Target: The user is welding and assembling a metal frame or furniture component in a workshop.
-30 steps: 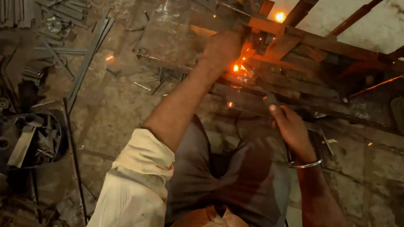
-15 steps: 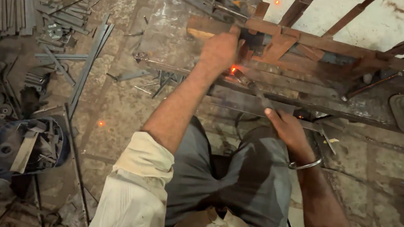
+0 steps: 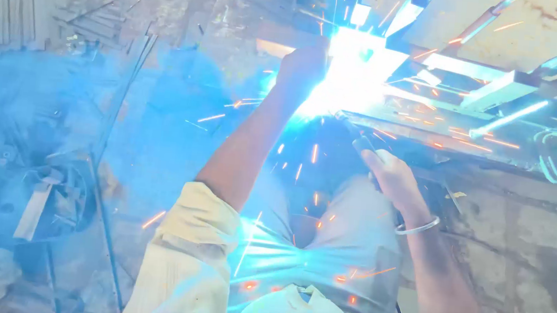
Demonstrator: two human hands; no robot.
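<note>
My left hand [image 3: 304, 64] is closed up in a fist on the metal frame [image 3: 503, 86], right beside a very bright blue-white light [image 3: 350, 82] that throws orange sparks down over my lap. My right hand [image 3: 392, 178] is wrapped tight around the dark welding handle [image 3: 366, 144], and its tip points up into the light at the near edge of the frame. The frame lies in front of me, over the dusty floor [image 3: 521, 255], and thin metal rods [image 3: 118, 87] and a round tub of scraps [image 3: 50, 199] lie on the floor off to my left.
</note>
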